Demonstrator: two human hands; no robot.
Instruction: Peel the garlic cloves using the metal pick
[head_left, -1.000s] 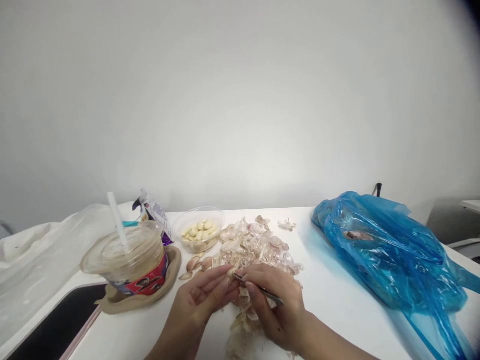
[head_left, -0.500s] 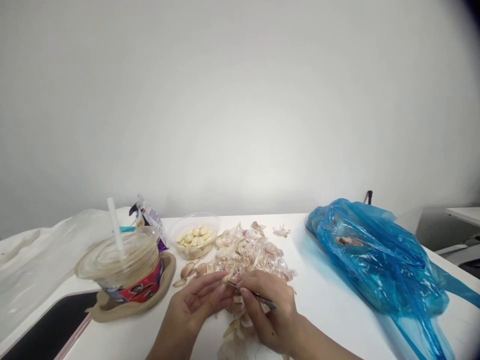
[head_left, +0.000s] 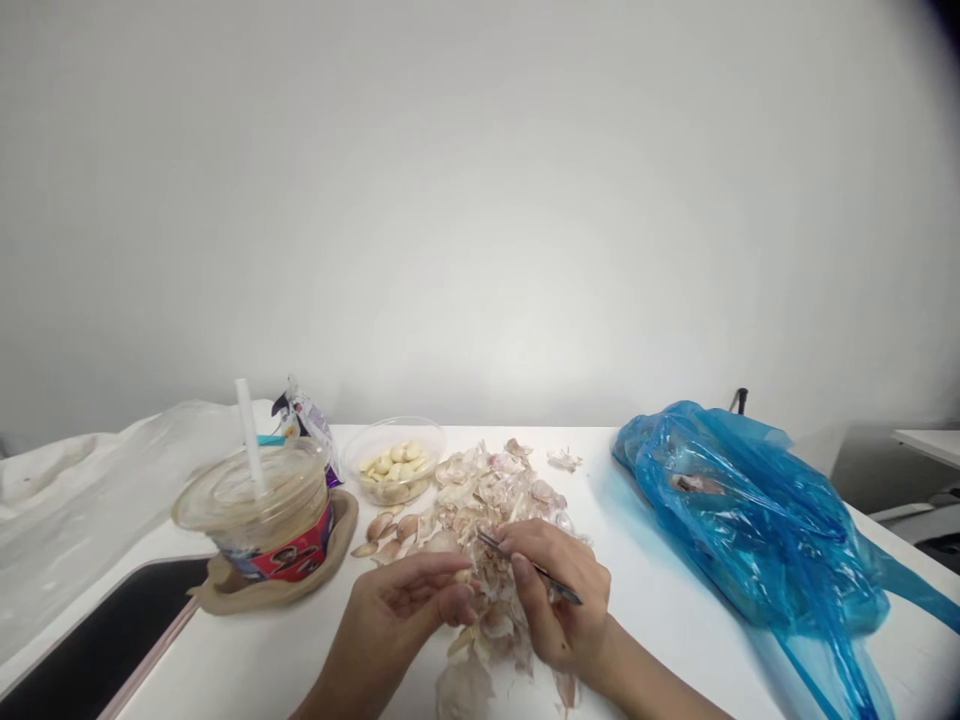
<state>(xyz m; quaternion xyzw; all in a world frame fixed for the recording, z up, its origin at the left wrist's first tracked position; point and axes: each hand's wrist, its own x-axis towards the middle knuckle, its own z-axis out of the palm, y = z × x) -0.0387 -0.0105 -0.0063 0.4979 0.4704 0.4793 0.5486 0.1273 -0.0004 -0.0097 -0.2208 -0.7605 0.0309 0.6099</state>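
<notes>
My left hand (head_left: 412, 615) pinches a garlic clove (head_left: 464, 577) between thumb and fingertips; the fingers hide much of it. In my right hand (head_left: 559, 590) is a slim pair of metal tweezers (head_left: 556, 586), its tip pointing up and left, a little apart from the clove. Under and beyond both hands spreads a pile of papery garlic skins (head_left: 480, 490). Several unpeeled cloves (head_left: 382, 525) lie at the pile's left edge. Behind them stands a clear plastic bowl (head_left: 358, 440) with peeled cloves (head_left: 397, 462) in it.
At left, a lidded drink cup (head_left: 292, 545) with a white straw sits in a brown cardboard holder (head_left: 341, 540). A phone-like black slab (head_left: 112, 630), a clear plastic bag (head_left: 135, 490) and a purple-white wrapper (head_left: 304, 415) are near it. A blue plastic bag (head_left: 757, 530) lies at right.
My right hand and the tweezers have drawn away from the clove, rightward. My left hand still holds the clove. The view has shifted slightly.
</notes>
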